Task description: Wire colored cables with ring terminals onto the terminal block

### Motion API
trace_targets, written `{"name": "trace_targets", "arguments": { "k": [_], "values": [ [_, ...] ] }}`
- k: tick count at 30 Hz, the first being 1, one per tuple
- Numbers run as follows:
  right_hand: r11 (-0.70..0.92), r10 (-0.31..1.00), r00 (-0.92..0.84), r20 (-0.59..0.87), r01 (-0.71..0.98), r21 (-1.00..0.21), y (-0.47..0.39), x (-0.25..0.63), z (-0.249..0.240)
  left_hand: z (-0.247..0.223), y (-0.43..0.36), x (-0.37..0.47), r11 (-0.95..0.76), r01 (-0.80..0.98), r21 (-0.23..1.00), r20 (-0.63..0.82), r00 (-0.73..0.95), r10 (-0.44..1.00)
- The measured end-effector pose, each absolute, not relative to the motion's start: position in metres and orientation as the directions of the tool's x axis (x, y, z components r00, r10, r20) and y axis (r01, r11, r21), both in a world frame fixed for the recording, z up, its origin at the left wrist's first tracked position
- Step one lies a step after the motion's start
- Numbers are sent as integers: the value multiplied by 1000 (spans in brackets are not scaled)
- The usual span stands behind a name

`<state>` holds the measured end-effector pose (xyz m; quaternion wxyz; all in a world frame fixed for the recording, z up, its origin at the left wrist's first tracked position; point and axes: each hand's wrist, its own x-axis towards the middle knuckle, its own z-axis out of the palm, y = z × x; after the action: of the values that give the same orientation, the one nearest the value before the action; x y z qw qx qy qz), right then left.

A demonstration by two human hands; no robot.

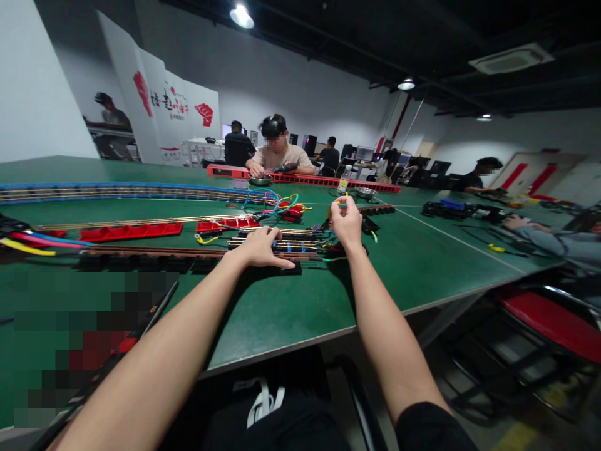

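My left hand [257, 248] lies over a black-based strip of conductor rails [300, 244], thumb stretched out and fingers spread across it. Brown and gold bars [154, 252] run out leftward from under that hand. Raised just past the strip's right end, my right hand [346, 223] has its fingertips pinched together. A small yellow piece, apparently a wire end [339, 202], shows at those fingertips; most of it is hidden. Below the right hand are black end parts [370, 224] with loose wires. A short yellow wire [206, 240] lies left of my left hand.
Blue rail [117, 191] curves across the left. Red holders [131, 232] and coloured wires [282, 202] lie nearer. A long red rail [328, 180], metal bowl [260, 180] and bottle [344, 180] stand farther back, before a seated co-worker [284, 150]. Another person's hand [515, 222] is at right.
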<state>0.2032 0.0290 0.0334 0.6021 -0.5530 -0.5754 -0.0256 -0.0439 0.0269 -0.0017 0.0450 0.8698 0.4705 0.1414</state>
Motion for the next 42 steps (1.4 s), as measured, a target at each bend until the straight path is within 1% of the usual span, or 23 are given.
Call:
{"name": "trace_targets", "arguments": {
  "k": [7, 12, 16, 19, 21, 24, 26, 29, 34, 38, 42],
  "values": [
    [468, 655, 243, 715, 613, -636, 27, 206, 34, -1, 26, -44, -567, 800, 200, 215, 528, 821],
    [445, 680, 249, 689, 606, -659, 28, 207, 33, 0, 26, -43, -565, 798, 208, 216, 526, 823],
    [450, 727, 234, 646, 548, -705, 32, 207, 32, -2, 27, -44, -566, 798, 207, 218, 526, 822],
    [466, 730, 203, 653, 551, -692, 34, 205, 32, -3, 28, -44, -570, 796, 203, 230, 528, 818],
    [487, 722, 142, 677, 591, -643, 33, 202, 32, -4, 29, -45, -576, 793, 200, 242, 529, 813],
    [521, 725, -8, 689, 661, -540, 29, 194, 31, -5, 30, -45, -581, 790, 198, 250, 532, 809],
    [536, 735, -120, 667, 706, -463, 25, 186, 31, -5, 30, -44, -581, 790, 198, 247, 533, 809],
    [518, 771, -243, 589, 776, -359, 18, 176, 31, -4, 29, -44, -575, 794, 198, 238, 531, 814],
    [459, 820, -326, 470, 865, -201, 9, 167, 34, -2, 27, -44, -576, 793, 199, 227, 534, 814],
    [442, 834, -369, 410, 892, -96, 7, 165, 34, -3, 28, -44, -576, 790, 208, 232, 533, 814],
    [455, 841, -446, 306, 889, 46, 7, 161, 33, -4, 29, -44, -582, 789, 195, 239, 538, 809]
  ]
}}
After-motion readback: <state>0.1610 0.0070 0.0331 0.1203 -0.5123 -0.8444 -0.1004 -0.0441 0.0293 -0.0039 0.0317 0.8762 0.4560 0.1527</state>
